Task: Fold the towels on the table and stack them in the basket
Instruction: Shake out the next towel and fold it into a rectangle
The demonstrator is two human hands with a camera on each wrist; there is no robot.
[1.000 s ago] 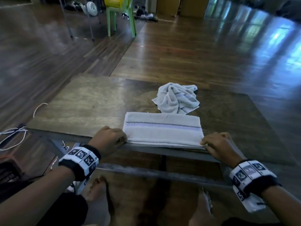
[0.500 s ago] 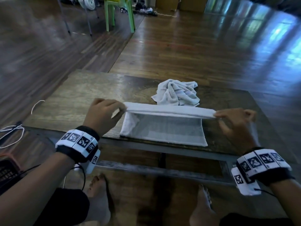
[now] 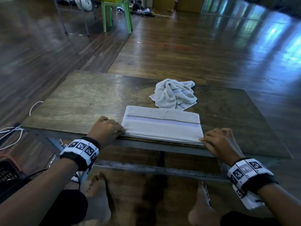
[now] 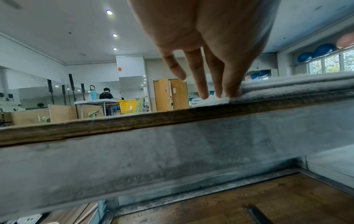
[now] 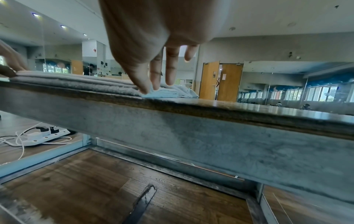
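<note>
**Inspector:** Towels first, after their support. The wooden table (image 3: 84,101) is carrying both. The folded towel (image 3: 162,128) is lying flat in several layers along the near edge, its checked and lilac stripe facing up. The crumpled towel (image 3: 175,93) is sitting in a loose heap just behind it, touching the folded one's far edge.

**Clerk:** And the hands?

**Inspector:** The left hand (image 3: 106,130) is resting at the folded towel's near left corner. Its fingers (image 4: 201,81) are reaching down nearly straight and narrowly spread, the tips pressing on the cloth. The right hand (image 3: 219,142) is doing likewise at the near right corner, its fingers (image 5: 153,72) extending close together onto the layered edge. Neither is curling round the fabric.

**Clerk:** The basket?

**Inspector:** A dark basket with a red rim (image 3: 7,167) is sitting on the floor at the person's left, only partly in frame. White cables (image 3: 9,136) are lying on the floor beside the table.
</note>
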